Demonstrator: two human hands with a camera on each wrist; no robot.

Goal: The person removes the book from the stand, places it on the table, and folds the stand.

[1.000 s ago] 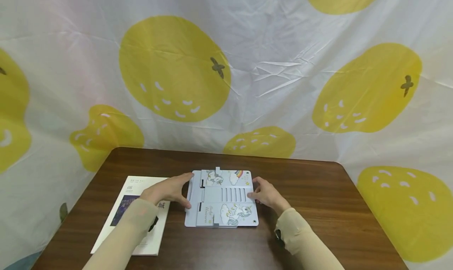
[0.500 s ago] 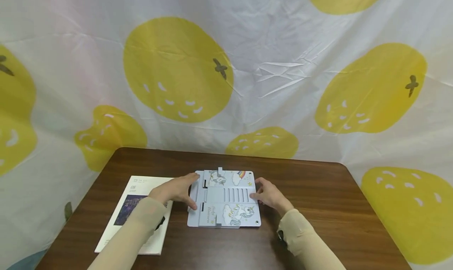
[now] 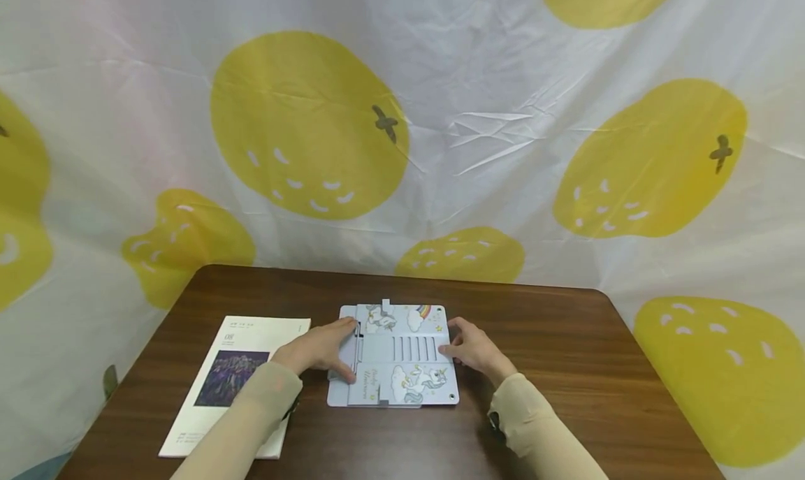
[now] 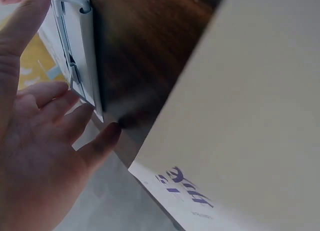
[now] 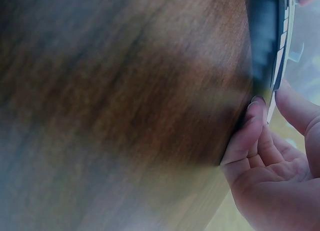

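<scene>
A pale folding book stand with unicorn pictures and a slotted middle lies flat on the table. My left hand spans its hinged left ledge, thumb at the near end and fingers at the far end. In the left wrist view, a bent wire clip runs under one digit, and the other fingers touch the ledge's end. My right hand pinches the right edge, thumb on top. In the right wrist view, the fingertips curl under that edge. Part of the ledge is hidden by my left hand.
A white book with a dark purple picture lies left of the stand, partly under my left forearm. The brown wooden table has rounded far corners. Behind it hangs a white curtain with yellow fruit prints.
My left hand has moved right, from the stand's outer left edge inward, and the ledge part has swung inward with it. My right hand keeps its place at the right edge.
</scene>
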